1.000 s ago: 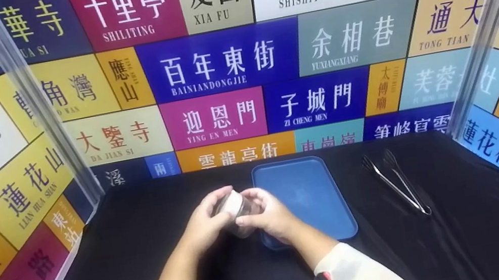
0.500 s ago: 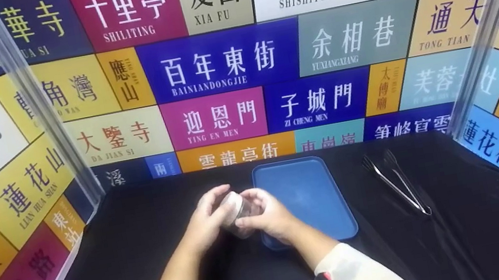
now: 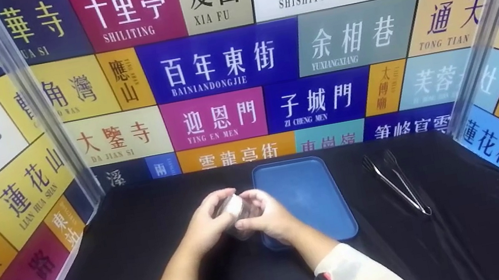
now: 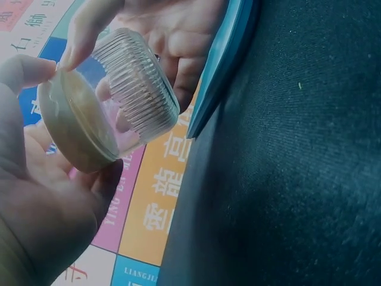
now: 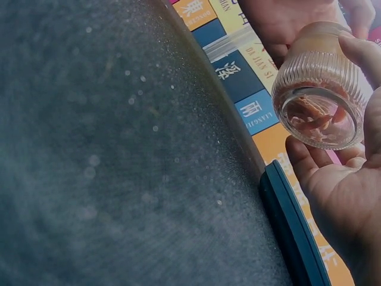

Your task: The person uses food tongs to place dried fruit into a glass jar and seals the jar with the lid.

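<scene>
A clear ribbed jar (image 4: 138,83) with a pale lid (image 4: 74,122) is held between both hands, tilted onto its side above the table. My left hand (image 3: 207,223) grips the lid, with thumb and fingers around its rim in the left wrist view. My right hand (image 3: 272,215) holds the jar's body from the other side, its fingers curled around the ribbed wall. Pinkish shapes show through the jar's round base (image 5: 321,119) in the right wrist view. The lid sits against the mouth of the jar.
A blue tray (image 3: 308,196) lies on the black-covered table (image 3: 144,240), partly behind the right hand. Metal tongs (image 3: 401,187) rest to its right, jaws spread. Colourful sign panels (image 3: 220,60) and clear corner posts (image 3: 36,95) surround the table.
My left hand has turned slightly on the lid, its fingers shifting a little, and less of the pale top shows than half a second ago. The right hand stays almost still.
</scene>
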A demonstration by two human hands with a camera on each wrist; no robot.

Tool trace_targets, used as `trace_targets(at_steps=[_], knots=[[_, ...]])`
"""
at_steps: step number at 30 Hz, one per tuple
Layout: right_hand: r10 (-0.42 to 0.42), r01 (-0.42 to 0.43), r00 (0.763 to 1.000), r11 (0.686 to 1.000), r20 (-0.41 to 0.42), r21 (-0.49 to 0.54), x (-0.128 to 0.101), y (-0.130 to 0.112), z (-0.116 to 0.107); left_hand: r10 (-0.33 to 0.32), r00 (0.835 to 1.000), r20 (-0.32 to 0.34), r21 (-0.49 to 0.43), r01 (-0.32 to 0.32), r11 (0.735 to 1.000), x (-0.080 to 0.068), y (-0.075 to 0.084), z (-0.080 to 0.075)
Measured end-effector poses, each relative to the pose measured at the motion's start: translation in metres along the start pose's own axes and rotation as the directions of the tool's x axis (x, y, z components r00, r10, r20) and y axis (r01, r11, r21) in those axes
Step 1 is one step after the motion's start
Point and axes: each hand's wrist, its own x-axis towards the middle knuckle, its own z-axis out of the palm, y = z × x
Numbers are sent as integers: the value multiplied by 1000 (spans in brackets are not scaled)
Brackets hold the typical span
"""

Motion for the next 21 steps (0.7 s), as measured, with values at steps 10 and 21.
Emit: trace_targets(at_steps=[10,21], knots=[[13,-14,1000,998,-6,-60,-1,-1,-1,133,988,73,-210,-116,971,1,0,0],[6,-6,1000,1000,4,3,0,0,0,-70,995,-77,204,85,975,0,-4,4]])
